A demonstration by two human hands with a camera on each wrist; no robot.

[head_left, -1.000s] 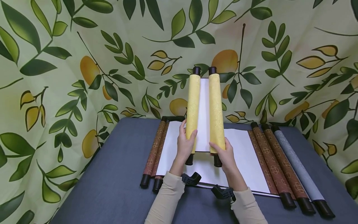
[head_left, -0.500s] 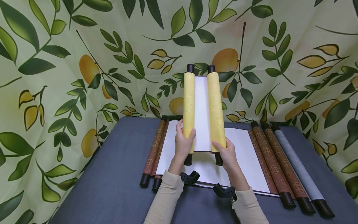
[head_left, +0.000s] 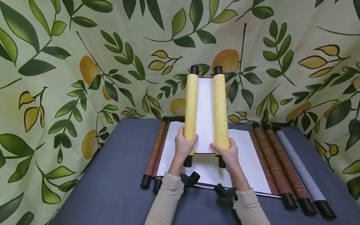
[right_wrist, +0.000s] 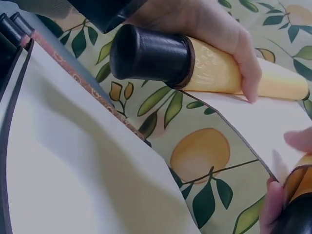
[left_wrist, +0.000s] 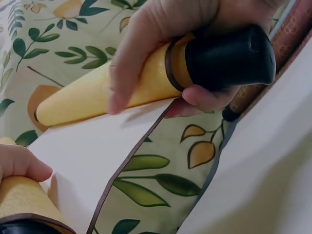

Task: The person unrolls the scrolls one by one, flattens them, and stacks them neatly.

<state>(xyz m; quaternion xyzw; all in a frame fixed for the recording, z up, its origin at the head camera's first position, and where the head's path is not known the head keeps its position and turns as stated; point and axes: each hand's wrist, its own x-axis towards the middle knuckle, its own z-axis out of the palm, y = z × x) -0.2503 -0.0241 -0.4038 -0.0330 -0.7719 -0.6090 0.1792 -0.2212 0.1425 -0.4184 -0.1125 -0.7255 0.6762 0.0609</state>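
Note:
Both hands hold up a yellow scroll (head_left: 192, 103), partly unrolled, with a strip of blank white paper (head_left: 205, 118) between its two rolls. My left hand (head_left: 184, 145) grips the lower part of the left roll, its thumb on the front. Around the lower part of the right roll (head_left: 221, 109) curls my right hand (head_left: 228, 154). In the left wrist view, fingers wrap the yellow roll near its black end knob (left_wrist: 231, 58). The right wrist view has the other black knob (right_wrist: 148, 53) close up, the hand behind it.
Below lies a larger open scroll with white paper (head_left: 247, 156) and brown patterned rolls (head_left: 154, 150) at its sides. At the right, another brown roll (head_left: 289, 165) and a grey-blue scroll (head_left: 301, 165) lie on the dark blue table (head_left: 112, 187). A leaf-printed cloth (head_left: 126, 78) hangs behind.
The two yellow rolls have moved apart since a second ago, so a wider strip of white paper shows. Over the last half second, the scroll has shifted slightly right. Both hands keep their grip.

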